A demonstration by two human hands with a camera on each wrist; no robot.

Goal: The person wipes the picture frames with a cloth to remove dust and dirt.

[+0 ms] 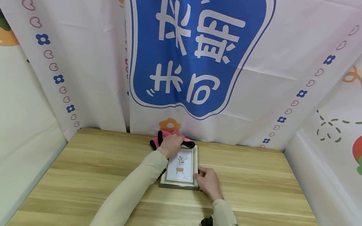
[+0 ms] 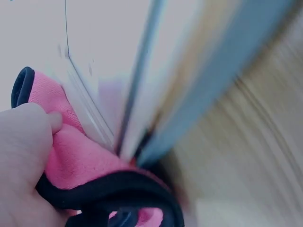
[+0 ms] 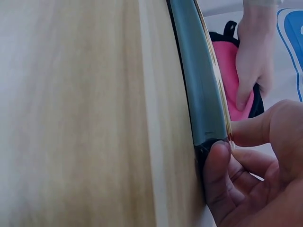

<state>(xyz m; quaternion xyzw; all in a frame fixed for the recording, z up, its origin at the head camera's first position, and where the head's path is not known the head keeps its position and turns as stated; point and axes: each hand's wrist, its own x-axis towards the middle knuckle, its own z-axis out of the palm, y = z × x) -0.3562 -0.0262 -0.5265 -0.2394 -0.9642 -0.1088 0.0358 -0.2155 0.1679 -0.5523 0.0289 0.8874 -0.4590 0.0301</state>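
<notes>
A picture frame (image 1: 187, 166) with a potted-plant print lies face up on the table in the head view. My left hand (image 1: 171, 145) holds a pink cloth (image 2: 90, 156) with black edging, bunched under its fingers at the frame's far edge. In the left wrist view the cloth lies against the frame's rim. My right hand (image 1: 208, 183) grips the near right side of the frame. Thumb and fingers pinch the greenish side edge (image 3: 201, 75) in the right wrist view, where the left hand and cloth show beyond it.
The wood-grain table (image 1: 242, 191) stretches to both sides of the frame. Behind it hangs a white printed curtain (image 1: 260, 109) with a blue panel, and white walls stand at left and right. A small black object (image 1: 207, 223) is beside the right sleeve.
</notes>
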